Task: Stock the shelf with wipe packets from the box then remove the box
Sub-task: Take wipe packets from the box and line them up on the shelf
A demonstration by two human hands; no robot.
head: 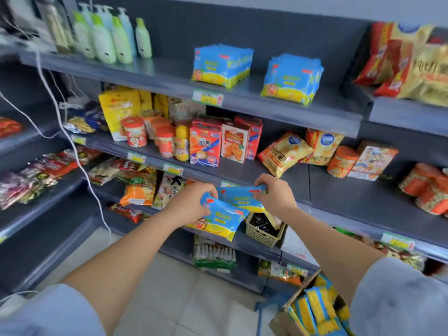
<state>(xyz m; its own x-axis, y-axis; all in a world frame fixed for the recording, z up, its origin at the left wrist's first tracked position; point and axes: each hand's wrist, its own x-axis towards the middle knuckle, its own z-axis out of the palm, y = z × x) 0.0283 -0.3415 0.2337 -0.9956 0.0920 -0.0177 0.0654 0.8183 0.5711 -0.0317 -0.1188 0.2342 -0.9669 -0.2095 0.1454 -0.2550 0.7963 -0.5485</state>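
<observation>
1. Blue-and-yellow wipe packet [218, 218], in mid-air before the shelves; left hand [191, 204] grips its upper corner, fingers curled round it.
2. Second packet [242, 196], its top edge pinched by the right hand [276, 195] fingers.
3. Cardboard box [281, 320], lower right, holds more packets.
4. Two packet stacks [221, 65] stand on the upper shelf [164, 73].

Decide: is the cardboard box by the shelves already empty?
No, blue-and-yellow wipe packets fill the cardboard box at lower right.

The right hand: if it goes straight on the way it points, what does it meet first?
Probably the middle shelf edge, just beyond the wipe packet that the right hand pinches; depth is unclear.
</observation>
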